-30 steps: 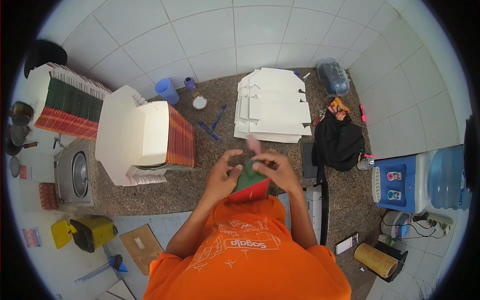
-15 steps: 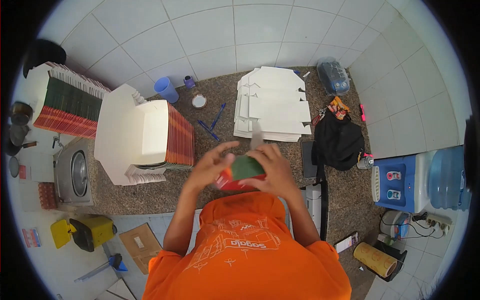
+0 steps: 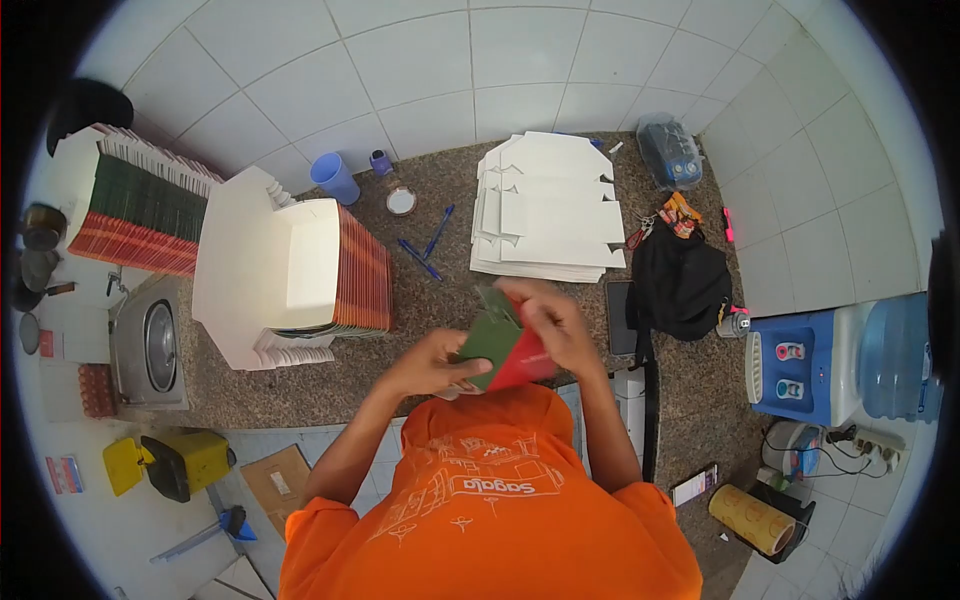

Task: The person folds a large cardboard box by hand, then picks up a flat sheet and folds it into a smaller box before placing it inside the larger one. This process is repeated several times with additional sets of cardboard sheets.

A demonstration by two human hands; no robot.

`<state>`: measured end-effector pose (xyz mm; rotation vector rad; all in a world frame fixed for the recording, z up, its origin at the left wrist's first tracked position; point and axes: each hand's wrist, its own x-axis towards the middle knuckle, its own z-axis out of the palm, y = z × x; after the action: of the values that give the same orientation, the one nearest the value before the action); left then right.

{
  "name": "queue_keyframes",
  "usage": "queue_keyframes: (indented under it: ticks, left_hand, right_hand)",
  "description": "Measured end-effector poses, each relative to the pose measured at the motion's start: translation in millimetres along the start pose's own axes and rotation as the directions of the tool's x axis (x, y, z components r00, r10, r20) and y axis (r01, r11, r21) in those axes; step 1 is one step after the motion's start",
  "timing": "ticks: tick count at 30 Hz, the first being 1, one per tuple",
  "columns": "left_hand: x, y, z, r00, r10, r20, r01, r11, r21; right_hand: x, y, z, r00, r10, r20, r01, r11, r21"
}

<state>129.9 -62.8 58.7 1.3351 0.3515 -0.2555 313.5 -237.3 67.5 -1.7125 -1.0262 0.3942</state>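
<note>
A small green and red cardboard box [image 3: 485, 342] is held between both hands above the counter's front edge, close to the orange shirt. My left hand [image 3: 440, 364] grips its green side, with the thumb lying across the lower part. On the red side, my right hand [image 3: 556, 325] is closed round the upper edge, slightly blurred. Beyond the hands lies a pile of flat white card blanks [image 3: 556, 216] with notched edges. To the left, a row of nested folded boxes [image 3: 362, 262] lies on its side, with white insides and red outer walls.
Another row of nested boxes [image 3: 145, 212] stands far left by the sink [image 3: 158, 340]. A blue cup [image 3: 334, 178], pens [image 3: 437, 231] and a round lid [image 3: 401, 201] lie behind. At right are a black bag [image 3: 682, 280] and a water dispenser [image 3: 800, 365].
The box has been turned and tilted upright, its green side now toward the left. My right hand has shifted to its upper right, and my left hand has moved slightly right and closed on it.
</note>
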Motion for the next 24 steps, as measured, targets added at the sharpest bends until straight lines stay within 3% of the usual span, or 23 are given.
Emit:
queue_keyframes:
  ticks: [1, 2, 4, 8, 10, 14, 15, 16, 17, 18, 19, 20, 21, 22, 23, 24]
  left_hand:
    - [5.3, -1.3, 5.9, 0.997, -0.034, 0.067, 0.038, 0.997, -0.065]
    - [5.9, 0.0, 7.4, 0.99, -0.11, 0.086, 0.109, 0.994, 0.009]
    - [10.0, -14.4, 5.2, 0.99, -0.137, 0.041, 0.139, 0.989, -0.04]
    - [10.8, -29.8, 1.7, 0.982, -0.19, -0.003, 0.187, 0.969, -0.16]
    - [11.8, -27.8, 2.7, 0.983, -0.185, 0.007, 0.182, 0.96, -0.212]
    - [15.4, -23.9, 6.9, 0.991, 0.072, -0.115, -0.08, 0.995, -0.067]
    - [15.4, -21.1, 8.9, 0.976, 0.165, -0.139, -0.17, 0.985, -0.025]
    - [14.2, -16.4, 8.6, 0.976, 0.165, -0.139, -0.17, 0.985, -0.022]
    - [13.1, -10.0, 7.9, 0.992, 0.122, -0.015, -0.122, 0.992, 0.013]
    - [11.0, -5.1, 8.4, 0.992, 0.072, 0.104, -0.077, 0.996, 0.051]
    - [11.8, -3.4, 11.3, 0.992, 0.073, 0.098, -0.079, 0.996, 0.05]
    - [15.5, -1.5, 16.3, 0.987, 0.064, -0.147, -0.089, 0.981, -0.172]
    - [17.2, 0.5, 19.8, 0.928, -0.005, -0.372, -0.147, 0.914, -0.378]
    - [20.4, 10.0, 17.2, 0.886, -0.022, -0.464, -0.268, 0.792, -0.549]
    - [23.8, 11.8, 15.9, 0.885, -0.024, -0.465, -0.267, 0.792, -0.549]
    - [27.1, 13.1, 15.9, 0.836, 0.017, -0.548, -0.38, 0.738, -0.558]
  right_hand:
    - [3.8, -4.0, 2.2, 0.948, 0.065, 0.313, -0.205, 0.874, 0.44]
    - [6.2, -1.1, -0.5, 0.949, 0.061, 0.309, -0.199, 0.875, 0.441]
    - [9.7, 8.2, -8.8, 0.906, -0.056, 0.419, -0.078, 0.952, 0.296]
    - [7.2, 5.5, -14.4, 0.847, 0.03, 0.531, -0.106, 0.988, 0.114]
    - [2.8, -2.1, -3.1, 0.976, 0.156, 0.154, -0.157, 0.988, -0.006]
    - [4.9, -17.0, -1.0, 0.97, 0.164, 0.179, -0.161, 0.987, -0.031]
    - [4.9, -9.7, 4.5, 0.971, 0.056, 0.234, -0.077, 0.994, 0.082]
    - [4.9, -5.2, 9.3, 0.959, -0.058, 0.276, 0.002, 0.98, 0.198]
    - [3.8, -3.0, 15.6, 0.959, -0.061, 0.275, 0.005, 0.98, 0.199]
    - [2.3, -6.2, 23.9, 0.983, -0.167, 0.08, 0.159, 0.982, 0.1]
    - [-0.7, -8.0, 29.4, 0.951, -0.29, -0.105, 0.289, 0.957, -0.027]
    - [-7.4, -7.6, 32.1, 0.928, -0.309, -0.209, 0.282, 0.948, -0.149]
    - [-15.2, -7.6, 35.3, 0.928, -0.311, -0.207, 0.284, 0.947, -0.147]
    - [-22.6, -7.4, 38.6, 0.918, -0.337, -0.21, 0.326, 0.941, -0.085]
    - [-28.5, -6.7, 42.4, 0.908, -0.36, -0.215, 0.364, 0.931, -0.022]
    - [-31.3, -5.5, 48.4, 0.911, -0.391, -0.135, 0.386, 0.92, -0.063]
